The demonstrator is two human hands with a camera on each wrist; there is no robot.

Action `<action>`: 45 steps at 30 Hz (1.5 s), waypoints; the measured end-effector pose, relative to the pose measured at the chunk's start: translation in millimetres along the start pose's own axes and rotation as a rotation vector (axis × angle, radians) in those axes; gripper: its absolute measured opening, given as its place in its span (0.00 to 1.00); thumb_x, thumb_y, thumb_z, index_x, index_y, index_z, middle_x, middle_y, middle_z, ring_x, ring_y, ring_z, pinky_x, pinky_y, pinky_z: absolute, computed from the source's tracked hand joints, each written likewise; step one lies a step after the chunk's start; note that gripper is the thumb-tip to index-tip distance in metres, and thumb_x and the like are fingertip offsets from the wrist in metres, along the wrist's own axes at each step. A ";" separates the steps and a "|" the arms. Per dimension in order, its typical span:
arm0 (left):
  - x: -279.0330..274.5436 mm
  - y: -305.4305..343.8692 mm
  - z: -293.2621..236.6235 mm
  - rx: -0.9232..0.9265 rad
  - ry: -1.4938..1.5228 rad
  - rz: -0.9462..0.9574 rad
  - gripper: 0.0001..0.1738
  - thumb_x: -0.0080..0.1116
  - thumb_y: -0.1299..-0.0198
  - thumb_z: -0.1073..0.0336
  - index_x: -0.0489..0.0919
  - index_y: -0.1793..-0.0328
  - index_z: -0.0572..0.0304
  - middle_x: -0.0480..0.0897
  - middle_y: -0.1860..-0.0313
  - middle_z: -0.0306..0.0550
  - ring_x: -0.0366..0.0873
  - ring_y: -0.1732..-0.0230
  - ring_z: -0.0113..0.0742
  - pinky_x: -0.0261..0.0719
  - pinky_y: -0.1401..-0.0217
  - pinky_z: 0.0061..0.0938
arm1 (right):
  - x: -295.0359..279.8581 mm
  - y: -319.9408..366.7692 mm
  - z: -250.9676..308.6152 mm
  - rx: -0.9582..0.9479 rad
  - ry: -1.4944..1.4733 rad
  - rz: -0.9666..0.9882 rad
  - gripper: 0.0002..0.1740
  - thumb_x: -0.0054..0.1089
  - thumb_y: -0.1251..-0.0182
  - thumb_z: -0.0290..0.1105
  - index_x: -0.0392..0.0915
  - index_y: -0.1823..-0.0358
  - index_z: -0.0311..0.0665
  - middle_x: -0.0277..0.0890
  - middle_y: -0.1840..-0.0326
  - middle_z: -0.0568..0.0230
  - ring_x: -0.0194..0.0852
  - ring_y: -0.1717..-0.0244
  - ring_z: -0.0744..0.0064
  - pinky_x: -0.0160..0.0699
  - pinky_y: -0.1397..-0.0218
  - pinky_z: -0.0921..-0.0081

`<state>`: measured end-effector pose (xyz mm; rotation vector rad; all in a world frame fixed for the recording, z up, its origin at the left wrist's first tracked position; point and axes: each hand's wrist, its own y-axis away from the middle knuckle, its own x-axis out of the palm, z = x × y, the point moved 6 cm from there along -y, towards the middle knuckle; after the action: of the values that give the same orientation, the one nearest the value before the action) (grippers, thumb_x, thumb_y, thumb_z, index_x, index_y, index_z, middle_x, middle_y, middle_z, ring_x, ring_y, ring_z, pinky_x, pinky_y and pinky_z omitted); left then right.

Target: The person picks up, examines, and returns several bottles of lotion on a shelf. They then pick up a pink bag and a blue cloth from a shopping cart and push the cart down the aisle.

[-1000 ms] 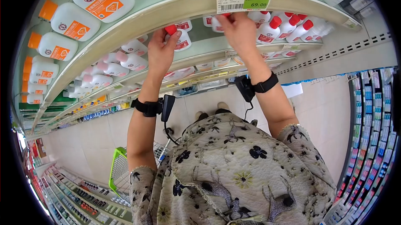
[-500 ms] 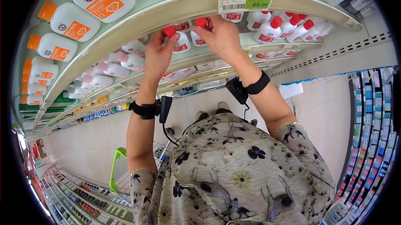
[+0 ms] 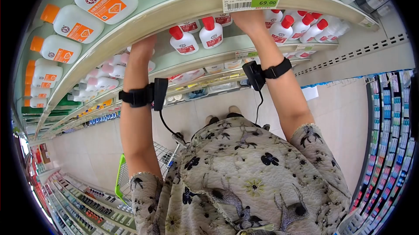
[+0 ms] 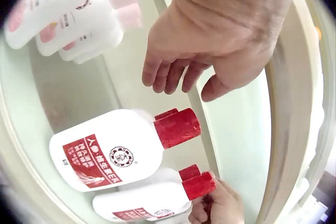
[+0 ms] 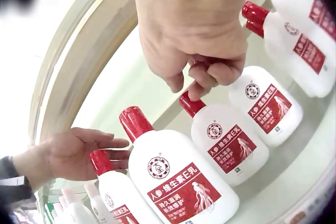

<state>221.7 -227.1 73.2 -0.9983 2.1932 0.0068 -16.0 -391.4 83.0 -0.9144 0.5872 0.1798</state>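
Observation:
White lotion bottles with red caps and red labels stand upright on a shelf; two are side by side at the front, a left one [image 3: 184, 43] and a right one [image 3: 211, 34]. My left hand [image 4: 215, 40] hovers beside the left bottle's cap, fingers loosely extended and holding nothing; in the head view the shelf edge hides its fingers. My right hand [image 5: 194, 40] is curled at the red cap of a lotion bottle [image 5: 228, 142] farther back, fingertips on the cap. The price tag and shelf edge cover those fingers in the head view.
Overhead, a shelf edge bears a price tag [image 3: 252, 0]. Orange-capped bottles [image 3: 80, 23] line the upper shelf at left. Pink-capped bottles [image 4: 79, 19] stand left of the red-capped ones, with more red-capped bottles [image 3: 301, 27] at right. A shopping cart [image 3: 124, 176] stands on the floor below.
My left hand has let go of the left bottle's cap and moved left. The right hand brought a bottle beside it, released it, and shifted right to another bottle.

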 end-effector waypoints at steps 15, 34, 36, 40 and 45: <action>23.1 -18.3 -35.1 0.765 -0.788 -0.168 0.18 0.59 0.45 0.54 0.80 0.52 0.53 0.81 0.55 0.49 0.76 0.53 0.48 0.72 0.48 0.39 | 36.9 -11.9 6.1 -0.047 0.079 0.281 0.18 0.57 0.43 0.37 0.78 0.51 0.43 0.77 0.49 0.55 0.73 0.48 0.53 0.71 0.45 0.60; 11.9 -17.2 -20.1 0.685 -0.794 -0.182 0.18 0.60 0.48 0.57 0.79 0.52 0.53 0.80 0.53 0.49 0.75 0.50 0.49 0.70 0.44 0.39 | -12.8 -4.4 0.1 -0.042 0.117 -0.082 0.12 0.58 0.43 0.33 0.79 0.60 0.36 0.80 0.63 0.57 0.77 0.59 0.54 0.74 0.55 0.62; 12.3 -11.5 -25.8 0.675 -0.776 -0.180 0.18 0.61 0.48 0.57 0.79 0.52 0.53 0.80 0.53 0.49 0.75 0.50 0.49 0.70 0.44 0.39 | -18.3 -5.3 -12.6 0.001 0.144 -0.089 0.13 0.58 0.43 0.34 0.79 0.59 0.37 0.80 0.61 0.56 0.77 0.57 0.53 0.75 0.55 0.61; 3.7 17.0 -73.2 0.581 -0.405 -0.042 0.11 0.57 0.45 0.61 0.82 0.61 0.58 0.82 0.67 0.47 0.78 0.61 0.46 0.73 0.54 0.35 | -19.1 -6.4 -24.1 0.177 0.224 -0.054 0.15 0.60 0.43 0.35 0.79 0.56 0.40 0.79 0.56 0.56 0.75 0.52 0.54 0.74 0.52 0.62; -2.9 38.0 -90.0 0.472 -0.073 -0.007 0.10 0.57 0.43 0.63 0.82 0.70 0.63 0.80 0.81 0.45 0.77 0.73 0.41 0.74 0.63 0.31 | 7.1 -11.8 -38.3 0.080 0.211 0.050 0.21 0.60 0.43 0.39 0.76 0.48 0.43 0.77 0.50 0.54 0.74 0.48 0.51 0.76 0.52 0.58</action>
<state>143.3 -223.9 131.5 -0.7230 1.9912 -0.4502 -20.9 -429.6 69.4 -0.8472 0.8079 0.1044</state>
